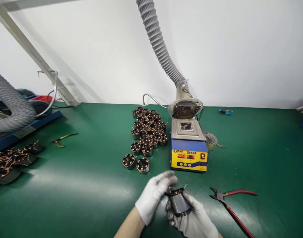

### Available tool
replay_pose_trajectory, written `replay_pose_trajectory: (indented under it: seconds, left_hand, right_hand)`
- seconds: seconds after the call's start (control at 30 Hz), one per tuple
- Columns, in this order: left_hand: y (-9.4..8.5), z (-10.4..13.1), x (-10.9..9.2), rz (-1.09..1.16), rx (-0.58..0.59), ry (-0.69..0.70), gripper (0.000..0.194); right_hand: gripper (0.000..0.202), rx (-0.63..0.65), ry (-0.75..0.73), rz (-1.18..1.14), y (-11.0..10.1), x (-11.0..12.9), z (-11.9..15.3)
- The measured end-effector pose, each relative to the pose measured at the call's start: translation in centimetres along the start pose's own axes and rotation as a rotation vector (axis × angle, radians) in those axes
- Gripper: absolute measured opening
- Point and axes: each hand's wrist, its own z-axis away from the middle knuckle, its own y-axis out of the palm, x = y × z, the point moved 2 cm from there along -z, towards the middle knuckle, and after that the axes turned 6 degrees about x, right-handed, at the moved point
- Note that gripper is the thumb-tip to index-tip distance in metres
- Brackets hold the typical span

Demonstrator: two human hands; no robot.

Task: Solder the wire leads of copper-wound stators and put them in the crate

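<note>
Both my hands wear white gloves and meet low in the middle of the view. My right hand point(194, 219) cups a grey metal stator point(178, 202) with copper windings and wire ends sticking up. My left hand point(155, 193) pinches the same stator at its top left edge. Just beyond them stands a blue and yellow solder pot point(189, 155) with a red digital display and a small square bath on top.
Several wound stators point(148, 132) are grouped left of the pot. Red-handled cutters point(230, 203) lie to the right. A ribbed fume hose point(158, 43) ends above the pot. A small dish point(211, 138), yellow-handled pliers point(63, 137) and more parts point(10, 162) sit around on the green mat.
</note>
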Motion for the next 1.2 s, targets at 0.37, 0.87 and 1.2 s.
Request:
replay_pose_trajectory:
  seconds: [0.37,0.87,1.2]
  left_hand:
    - [-1.7,-0.2,-0.3,-0.144,0.195,0.02,0.064]
    - [-2.5,0.0,-2.0,-0.387,0.15,-0.005,0.023]
    - [-1.3,-0.4,-1.4,-0.306,-0.173,0.049,0.035]
  right_hand:
    - [0.051,-0.601,-0.717,1.181,-2.1,-0.4,0.1]
    - [0.034,-0.636,-0.821,1.673,-1.3,-0.1,-0.3]
    - [0.031,-0.623,-0.761,1.673,-1.5,-0.2,-0.1]
